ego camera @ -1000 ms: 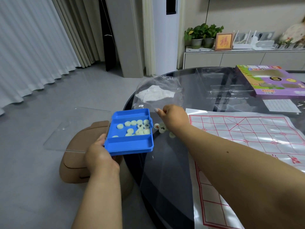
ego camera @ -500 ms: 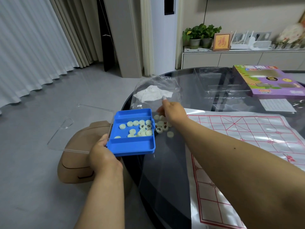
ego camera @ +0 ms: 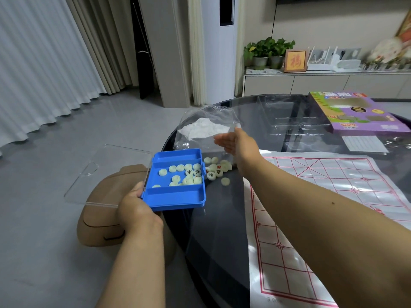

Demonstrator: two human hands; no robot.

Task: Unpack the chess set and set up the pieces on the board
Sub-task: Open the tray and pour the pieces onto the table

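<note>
- while the left hand (ego camera: 135, 210) grips the near-left corner of the blue case (ego camera: 175, 181) with its fingers curled round the edge, the case sits at the rim of the dark glass table (ego camera: 218, 230), part of it hanging over the floor; the step in hand looks like getting the pieces out, so keep that grip firm and the case level or tipped only toward the table.
- the right hand (ego camera: 233, 141) is open, fingers straight and holding nothing, raised above the table beyond the spilled pieces and in front of a clear plastic bag (ego camera: 206, 127).
- about a dozen pale round pieces (ego camera: 189, 174) lie in the middle compartment of the case; a small heap of loose pieces (ego camera: 216, 168) lies on the glass just beside its right wall, one disc a little apart toward the viewer.
- glass is slick and these discs probably roll or slide, so tip the case gently to the right, away from the table edge, and use the open hand as a stop.
- the clear lid (ego camera: 106, 172) hangs open to the left over the floor; mind its weight pulling the case off.
- the board sheet (ego camera: 333, 196), red grid on white, lies flat to the right with no piece on it; slide the heap there, then turn blank faces up.
</note>
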